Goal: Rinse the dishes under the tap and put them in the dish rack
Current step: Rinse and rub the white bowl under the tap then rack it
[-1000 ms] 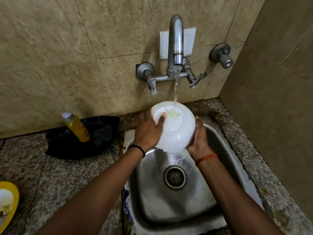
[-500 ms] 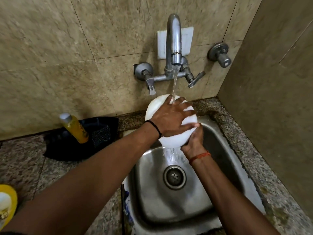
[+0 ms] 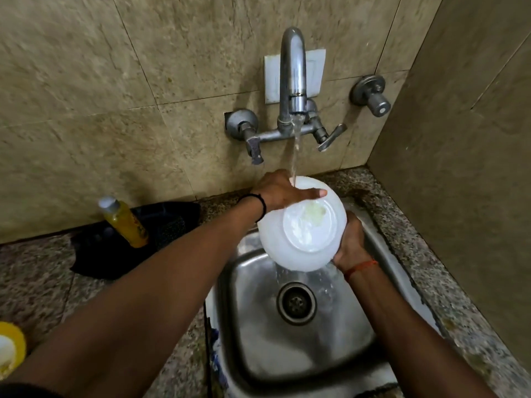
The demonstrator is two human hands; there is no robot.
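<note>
— What's under the tap [image 3: 292, 81]?

— A white bowl [image 3: 301, 225], bottom up and tilted over the steel sink [image 3: 253, 326]; the stream lands at its far edge and water spills off its lower edge toward the drain [image 3: 296, 303].

— And the hands?

— The left hand [image 3: 283, 192] lies across the bowl's far side, thumb stretched along it; the right hand [image 3: 352, 241] grips its right edge.

— Anything beside the sink?

— A yellow bottle [image 3: 123, 221] in a black tray [image 3: 169, 225] near the counter's back-left edge.

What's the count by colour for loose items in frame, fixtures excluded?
White: 1, the bowl held by the left hand and right hand.
Yellow: 2, the soap bottle and a dish at the frame edge.
Black: 1, the tray.
Total: 4
</note>
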